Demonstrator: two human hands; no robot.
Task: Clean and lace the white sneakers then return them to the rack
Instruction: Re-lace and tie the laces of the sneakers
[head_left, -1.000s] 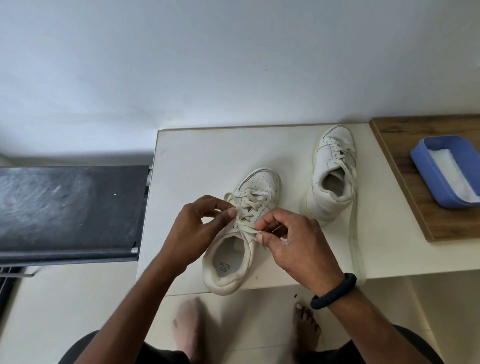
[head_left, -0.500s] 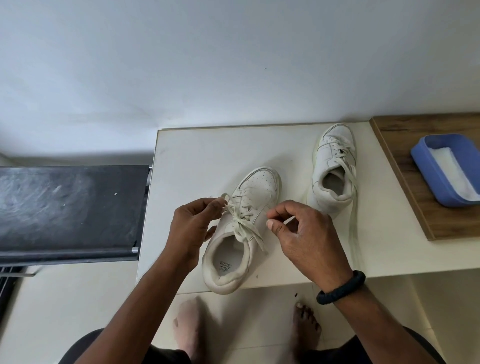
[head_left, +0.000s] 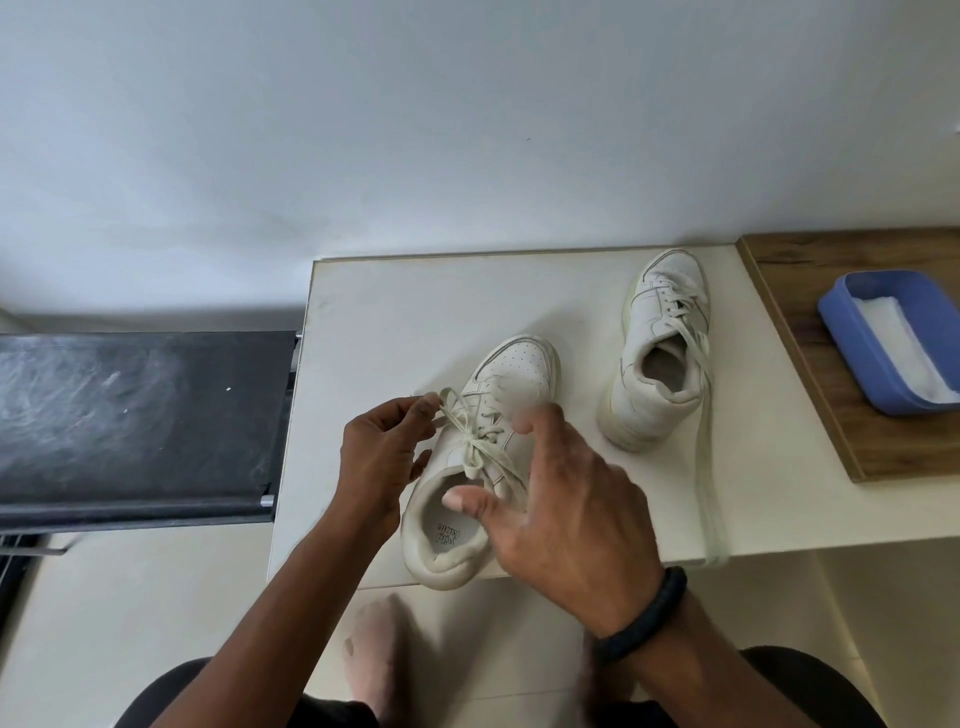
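Near sneaker (head_left: 483, 457) on bench (head_left: 395, 312), heel toward you. Your left hand (head_left: 382, 457) pinches lace loop (head_left: 452, 410). Your right hand (head_left: 561, 514) has let go since half-second ago, fingers (head_left: 460, 500) spread, blurred over collar. Judgement: bow unfinished. Far sneaker (head_left: 660, 353) lace trails over edge.

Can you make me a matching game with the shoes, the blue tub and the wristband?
Things:
1. near shoe
2. far shoe
3. blue tub
4. wristband

Places:
A. on the wooden board
B. on the right arm
C. lace pinched by the left hand
D. lace trailing over the table edge

Pairs: 1-C, 2-D, 3-A, 4-B
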